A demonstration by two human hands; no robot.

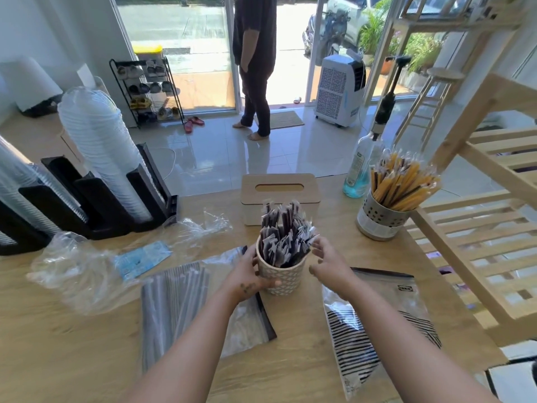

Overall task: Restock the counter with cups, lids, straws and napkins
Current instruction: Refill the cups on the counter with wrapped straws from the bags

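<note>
Wood-grain counter [87,344] carries a patterned cup [283,277] near its middle, packed with dark wrapped straws [286,237]. My left grip [247,277] curls round the cup's left side, thumb across the front. My right grip [328,263] hovers slack-fingered just beside the straws, holding nothing. A tissue box [280,196] sits behind the cup toward the far edge. A metal holder [380,219] of yellow straws stands near the right edge, and stacked lids [98,146] lean at the left edge.

txt: IKEA logo [405,289] blk, top edge of striped zip bag [377,330] | bottle label [356,167]: unreadable | blue pkt [142,257] print: too blurred
</note>
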